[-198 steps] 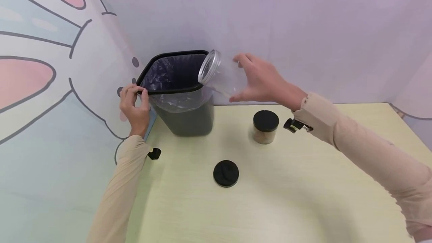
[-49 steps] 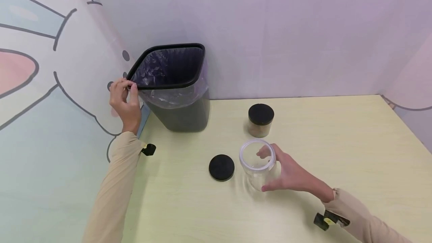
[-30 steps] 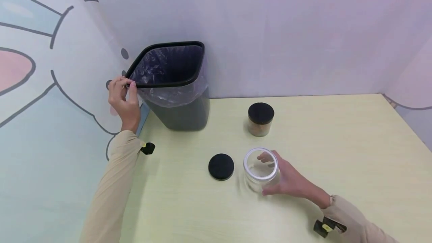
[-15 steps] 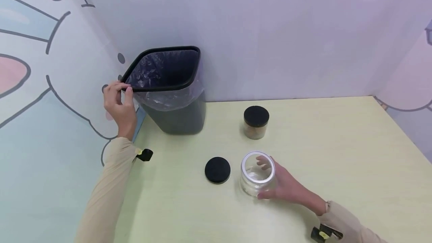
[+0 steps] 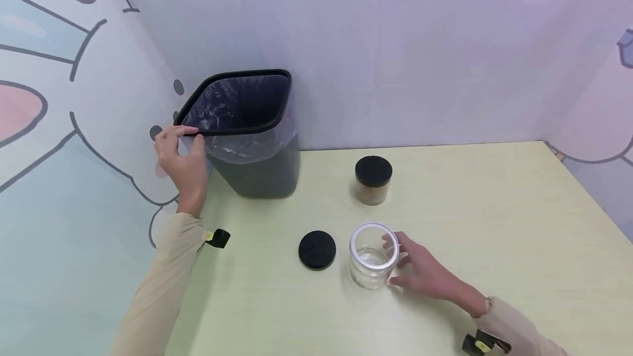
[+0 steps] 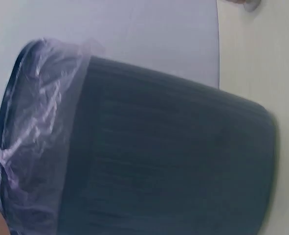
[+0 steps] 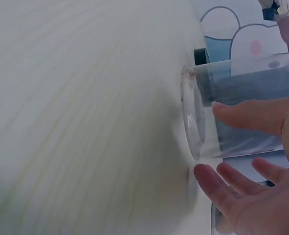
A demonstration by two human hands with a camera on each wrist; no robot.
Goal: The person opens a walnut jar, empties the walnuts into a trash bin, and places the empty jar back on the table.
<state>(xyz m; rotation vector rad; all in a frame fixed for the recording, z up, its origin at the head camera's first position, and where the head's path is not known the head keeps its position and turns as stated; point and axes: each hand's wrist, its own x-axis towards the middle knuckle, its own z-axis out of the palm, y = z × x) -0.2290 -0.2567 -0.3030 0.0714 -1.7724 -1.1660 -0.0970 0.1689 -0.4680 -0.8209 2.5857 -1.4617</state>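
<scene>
While your left hand pinches the near-left corner of the black bin, thumb and fingers closed on the rim where the clear liner folds over, the bin leans a little with its mouth open toward you, backed into the corner where the two walls meet. That leaves it no room to slide away from your grip, only toward you and out across the table. The table is wide and bare to the right of your right hand, and its near edge falls out of view. Your right hand stands beside the clear jar, fingers straight and spread along its right wall; the wrist view shows them just off or barely touching the glass, not wrapped round it, so I judge the jar as set down upright, empty and uncapped. The step in hand looks like capping: the loose black lid lies flat just on the far side of the jar from your palm, so reaching it means passing over or around the open mouth without knocking it. A second, lidded jar stands well beyond your fingertips, clear of that path.
</scene>
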